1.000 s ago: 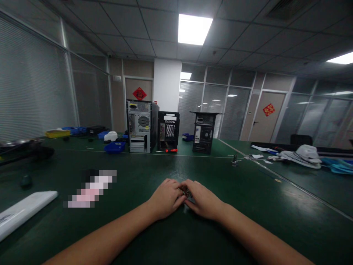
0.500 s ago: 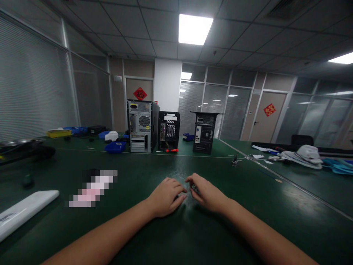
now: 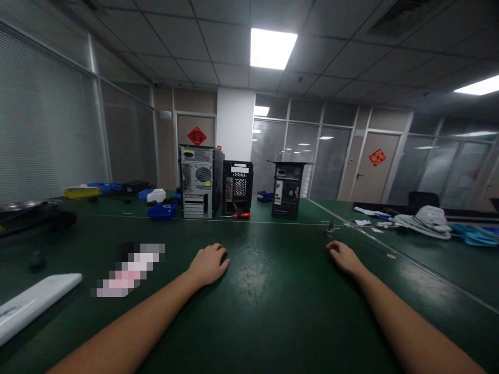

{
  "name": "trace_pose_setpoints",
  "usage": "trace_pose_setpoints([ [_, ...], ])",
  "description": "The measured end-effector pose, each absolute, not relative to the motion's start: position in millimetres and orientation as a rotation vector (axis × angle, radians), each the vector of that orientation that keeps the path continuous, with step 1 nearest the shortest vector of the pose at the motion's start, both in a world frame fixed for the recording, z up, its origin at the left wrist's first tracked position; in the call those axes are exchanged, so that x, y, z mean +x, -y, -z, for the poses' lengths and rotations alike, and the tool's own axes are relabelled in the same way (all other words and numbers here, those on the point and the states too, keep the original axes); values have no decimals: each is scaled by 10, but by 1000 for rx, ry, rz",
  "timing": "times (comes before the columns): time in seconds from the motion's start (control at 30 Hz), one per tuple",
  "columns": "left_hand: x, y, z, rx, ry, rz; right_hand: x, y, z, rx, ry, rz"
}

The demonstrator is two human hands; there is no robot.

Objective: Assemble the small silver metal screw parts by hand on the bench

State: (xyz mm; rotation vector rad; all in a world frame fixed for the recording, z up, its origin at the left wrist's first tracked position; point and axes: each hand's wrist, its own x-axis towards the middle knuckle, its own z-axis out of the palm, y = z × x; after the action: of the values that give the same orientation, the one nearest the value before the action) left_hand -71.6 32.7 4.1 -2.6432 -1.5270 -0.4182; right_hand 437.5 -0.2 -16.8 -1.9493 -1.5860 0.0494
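My left hand (image 3: 209, 264) lies palm down on the green tabletop (image 3: 253, 317), its fingers loosely bent and the thumb apart, with nothing visible in it. Farther right, my right hand (image 3: 343, 256) is low over the table with its fingers curled inward. Whatever its fingers may hold is hidden from this side. Just beyond that hand stands a small dark metal part (image 3: 330, 228), apart from the fingertips.
Three computer cases, a large one (image 3: 197, 182), a narrow black one (image 3: 237, 187) and another black one (image 3: 287, 191), stand at the back. A red-handled screwdriver (image 3: 242, 214) lies before them. A blue bin (image 3: 161, 211) is left; a white hat (image 3: 427, 221) lies right.
My hands were close together at the middle, with a small patterned piece showing in the right one. They have parted, left hand leftward and right hand rightward, and that piece no longer shows.
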Motion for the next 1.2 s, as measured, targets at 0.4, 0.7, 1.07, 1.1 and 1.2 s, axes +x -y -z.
trace_pose_setpoints([
  [0.4,-701,-334,-16,-2659,1573,401,4571,-48,122,-1900,1292,156],
  [0.7,-680,-283,-66,-2680,1564,395,4956,241,-137,-1953,1571,244],
  [1.07,-687,-302,-43,-2681,1559,389,4935,346,-116,-1956,1647,57],
  [1.1,-685,-295,-48,-2678,1560,389,4921,351,-116,-1951,1655,40],
  [1.2,-682,-282,-58,-2675,1561,380,4899,365,-126,-1945,1644,18],
])
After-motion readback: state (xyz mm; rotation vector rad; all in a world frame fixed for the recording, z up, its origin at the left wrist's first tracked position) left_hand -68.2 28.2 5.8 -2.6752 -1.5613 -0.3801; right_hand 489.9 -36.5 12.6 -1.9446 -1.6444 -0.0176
